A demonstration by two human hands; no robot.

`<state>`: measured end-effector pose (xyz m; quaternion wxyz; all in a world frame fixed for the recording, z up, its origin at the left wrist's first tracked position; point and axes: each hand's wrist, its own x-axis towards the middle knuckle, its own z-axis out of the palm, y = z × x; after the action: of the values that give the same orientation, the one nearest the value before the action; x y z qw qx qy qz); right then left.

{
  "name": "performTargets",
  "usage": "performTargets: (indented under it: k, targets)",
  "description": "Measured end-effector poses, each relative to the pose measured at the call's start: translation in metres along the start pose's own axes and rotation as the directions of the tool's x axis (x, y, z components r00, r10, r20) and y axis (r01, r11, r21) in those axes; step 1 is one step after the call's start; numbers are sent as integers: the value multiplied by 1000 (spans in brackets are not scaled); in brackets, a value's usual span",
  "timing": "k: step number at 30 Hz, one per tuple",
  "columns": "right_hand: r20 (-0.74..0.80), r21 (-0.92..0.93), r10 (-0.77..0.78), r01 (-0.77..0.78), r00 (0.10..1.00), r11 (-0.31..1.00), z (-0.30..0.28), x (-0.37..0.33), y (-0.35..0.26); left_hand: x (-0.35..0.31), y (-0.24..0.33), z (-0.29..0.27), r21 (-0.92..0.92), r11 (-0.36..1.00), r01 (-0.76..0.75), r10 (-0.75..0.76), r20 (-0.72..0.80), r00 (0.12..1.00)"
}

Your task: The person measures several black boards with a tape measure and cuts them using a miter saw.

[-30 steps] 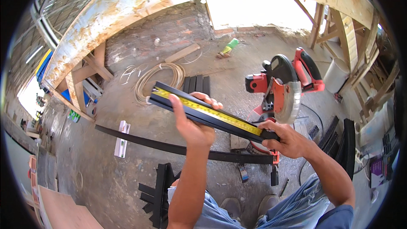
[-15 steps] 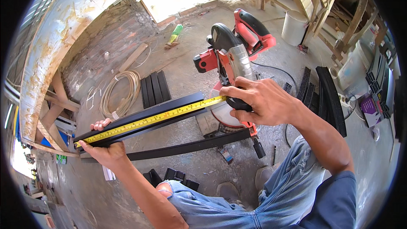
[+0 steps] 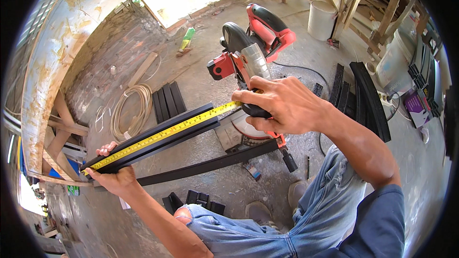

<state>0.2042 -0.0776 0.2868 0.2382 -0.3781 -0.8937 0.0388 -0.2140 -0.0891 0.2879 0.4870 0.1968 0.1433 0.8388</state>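
Note:
A black channel-shaped profile (image 3: 191, 132) slants across the view, its left end gripped by my left hand (image 3: 118, 177), fingers on the far side and thumb on the near side. A yellow tape measure blade (image 3: 165, 136) lies along it, its left end under my left thumb. My right hand (image 3: 287, 102) is closed around the dark tape measure case (image 3: 256, 110), just past the profile's right end. Behind that hand stands a red and black miter saw (image 3: 239, 59), its round base partly hidden. A long black strip (image 3: 210, 165) rests across the saw base.
Short black pieces (image 3: 168, 101) and a coil of pale hose (image 3: 131, 112) lie on the concrete floor beyond. More black profiles (image 3: 368, 100) lie at right, near a white bucket (image 3: 321, 20). Cut offcuts (image 3: 196, 199) sit by my left knee; a cord runs behind the saw.
My right hand and the tape case have shifted left and slightly up in view. The profile's right end also sits further left. The whole background has slid left with the camera's turn.

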Motion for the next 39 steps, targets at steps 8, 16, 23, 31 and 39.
performTargets:
  k: [8,16,23,31,39]
  targets:
    - [30,-12,17,-16,999,1000,-3,0,0,3,4,-7,43,999,27,-29,53,998]
    - [87,-7,42,-42,995,999,-5,1,1,3,1,-5,53,998,26,-27,32,999]
    - [86,10,38,-39,996,999,-5,1,1,3,3,-6,60,998,26,-28,29,999]
    - [76,2,38,-38,996,999,-4,0,3,4,2,-9,71,997,37,-40,39,998]
    - [42,-2,20,-20,999,1000,-2,0,4,5,0,-9,77,997,19,-21,30,999]
